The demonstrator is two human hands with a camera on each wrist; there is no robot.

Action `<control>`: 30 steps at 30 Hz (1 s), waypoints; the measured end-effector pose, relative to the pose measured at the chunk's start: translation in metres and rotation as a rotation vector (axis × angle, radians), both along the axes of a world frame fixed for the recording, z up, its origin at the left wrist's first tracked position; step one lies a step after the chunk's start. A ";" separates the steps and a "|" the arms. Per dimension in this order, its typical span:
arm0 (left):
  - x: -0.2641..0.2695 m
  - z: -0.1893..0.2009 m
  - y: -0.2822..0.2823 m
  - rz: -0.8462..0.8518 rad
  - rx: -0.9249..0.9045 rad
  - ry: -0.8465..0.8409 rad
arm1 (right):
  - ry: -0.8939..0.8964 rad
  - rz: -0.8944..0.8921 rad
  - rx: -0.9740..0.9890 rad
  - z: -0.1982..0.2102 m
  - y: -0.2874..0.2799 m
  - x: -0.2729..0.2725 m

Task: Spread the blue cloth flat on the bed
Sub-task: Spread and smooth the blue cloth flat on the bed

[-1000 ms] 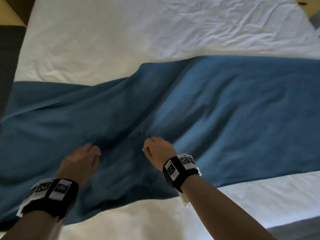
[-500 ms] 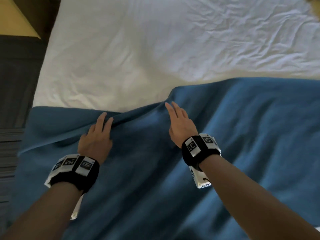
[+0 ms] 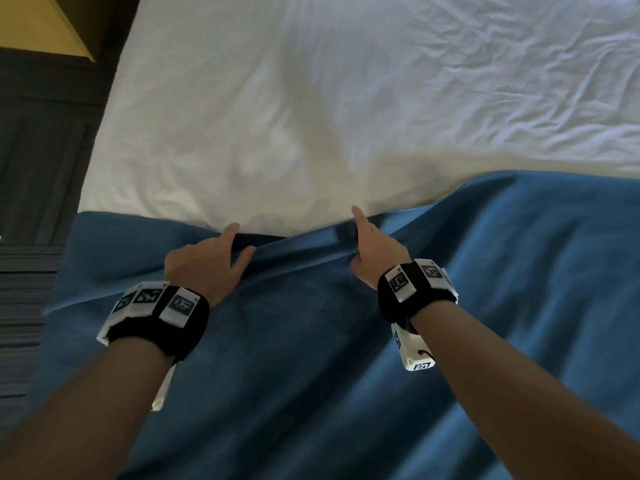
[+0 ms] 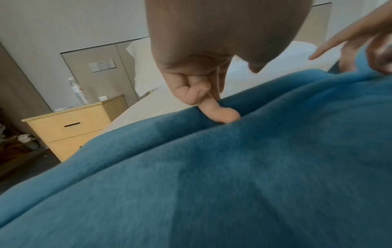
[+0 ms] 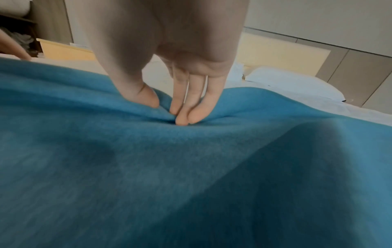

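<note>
The blue cloth (image 3: 311,358) covers the near part of the white bed (image 3: 346,98), with ripples and a raised fold along its far edge. My left hand (image 3: 240,241) pinches that far edge between thumb and fingers; in the left wrist view a fingertip digs into the blue cloth (image 4: 212,167). About a hand's width to the right, my right hand (image 3: 355,237) grips the same edge, its index finger pointing forward. In the right wrist view, the thumb and fingers (image 5: 186,114) pinch a fold of the blue cloth (image 5: 191,167). The cloth's near edge is out of view.
The bed's left edge drops to dark floor (image 3: 34,168). A light wooden nightstand (image 4: 67,124) stands left of the bed with a clear bottle (image 4: 79,90) on it. White pillows (image 5: 297,82) lie at the head end. Bare wrinkled sheet stretches beyond the cloth.
Both hands moved forward from the cloth's middle to its far edge. Half a second ago their fingers lay flat on it; now both pinch the edge fold.
</note>
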State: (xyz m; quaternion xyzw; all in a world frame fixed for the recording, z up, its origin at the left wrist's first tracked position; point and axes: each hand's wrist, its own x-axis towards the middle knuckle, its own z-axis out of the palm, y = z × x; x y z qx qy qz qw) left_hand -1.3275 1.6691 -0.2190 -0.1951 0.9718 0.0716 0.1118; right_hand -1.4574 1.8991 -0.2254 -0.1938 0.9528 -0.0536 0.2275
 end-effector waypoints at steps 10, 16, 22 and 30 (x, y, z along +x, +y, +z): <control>-0.024 -0.005 0.005 -0.043 0.061 -0.330 | -0.157 -0.173 0.156 -0.010 0.014 -0.024; -0.034 0.011 -0.011 0.113 0.054 -0.132 | 0.074 -0.135 0.020 0.006 0.014 -0.030; -0.062 0.027 -0.049 0.322 0.038 0.151 | 0.067 -0.053 -0.319 0.030 -0.017 -0.076; -0.076 0.005 -0.047 0.292 0.063 0.040 | -0.068 -0.094 -0.273 0.005 -0.005 -0.083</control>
